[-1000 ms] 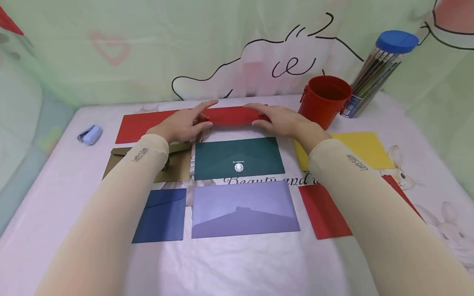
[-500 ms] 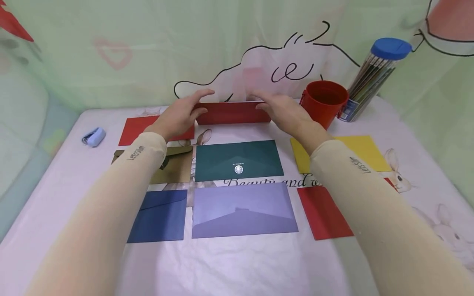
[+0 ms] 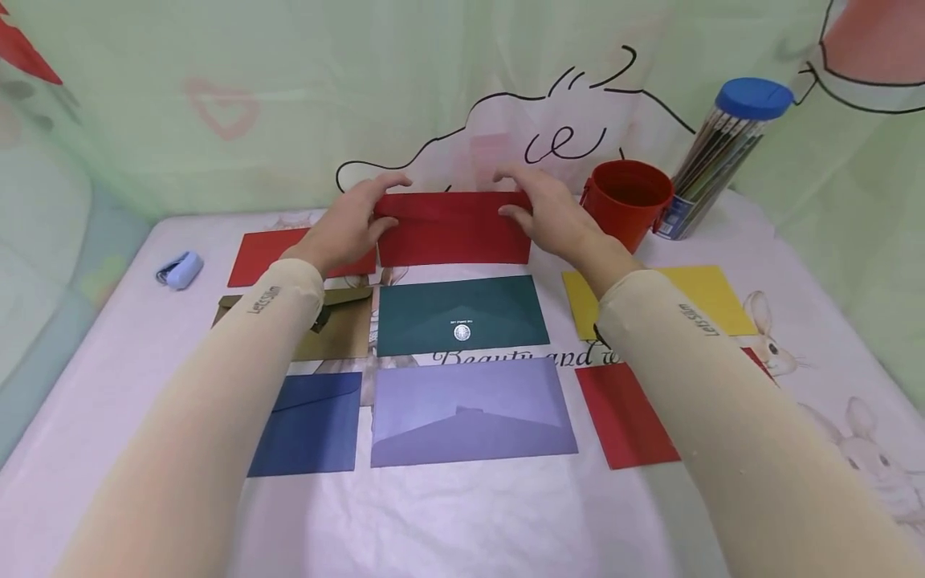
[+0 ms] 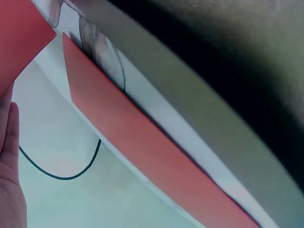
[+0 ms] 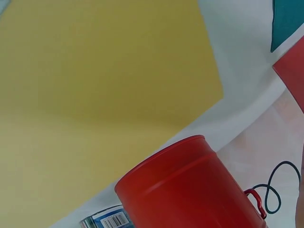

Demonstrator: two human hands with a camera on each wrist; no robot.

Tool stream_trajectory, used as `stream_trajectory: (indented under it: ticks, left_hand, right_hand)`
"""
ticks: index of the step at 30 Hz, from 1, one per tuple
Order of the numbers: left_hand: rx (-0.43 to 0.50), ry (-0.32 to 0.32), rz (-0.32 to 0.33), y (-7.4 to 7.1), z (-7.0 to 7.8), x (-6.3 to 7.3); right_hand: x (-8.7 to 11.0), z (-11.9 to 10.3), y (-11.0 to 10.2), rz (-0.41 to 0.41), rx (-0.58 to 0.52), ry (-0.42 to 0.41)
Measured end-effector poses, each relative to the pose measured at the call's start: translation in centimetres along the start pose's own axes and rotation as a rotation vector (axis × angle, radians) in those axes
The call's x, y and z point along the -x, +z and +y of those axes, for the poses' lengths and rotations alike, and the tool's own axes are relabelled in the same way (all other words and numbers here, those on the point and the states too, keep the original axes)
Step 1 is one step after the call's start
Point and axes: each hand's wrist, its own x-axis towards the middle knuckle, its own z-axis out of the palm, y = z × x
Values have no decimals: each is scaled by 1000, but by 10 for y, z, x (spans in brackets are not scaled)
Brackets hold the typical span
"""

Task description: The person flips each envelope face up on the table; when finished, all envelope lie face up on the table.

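At the back middle of the table, a red envelope (image 3: 454,233) is held by both hands, its broad face tilted toward me. My left hand (image 3: 350,221) pinches its left end, the thumb lying on the near face. On the opposite end my right hand (image 3: 552,213) has its thumb in front and its fingers behind, partly hidden. A corner of this envelope appears in the left wrist view and the right wrist view. Just in front of it lies a dark green envelope (image 3: 462,309) with a white seal.
Around lie another red envelope (image 3: 270,247), a brown one (image 3: 343,329), a blue one (image 3: 318,425), a lavender one (image 3: 473,409), a third red one (image 3: 629,417) and a yellow one (image 3: 701,297). A red bucket (image 3: 621,217), a pencil tube (image 3: 723,152) and a light blue gadget (image 3: 181,270) stand farther out.
The held red envelope has been lifted off the back left red one and tipped; more of its face now shows and its lower edge is nearer. Both hands have moved slightly with it.
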Motion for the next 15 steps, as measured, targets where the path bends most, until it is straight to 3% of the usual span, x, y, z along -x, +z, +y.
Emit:
stream_trajectory:
  ticks: [3,7,11,15]
  left_hand:
    - [9,-14,15,4,-4,1]
    - [65,-91,13,12,-7,-1]
    - [121,-174,-18,18,-5,-6]
    - [96,-228,-63,19,0,-11]
  right_hand:
    - [-3,0,4,-2,-5,36]
    - [-7,1,8,-14,1,91]
    - [-12,1,10,-39,18,157]
    - [-18,0,13,-76,41,213]
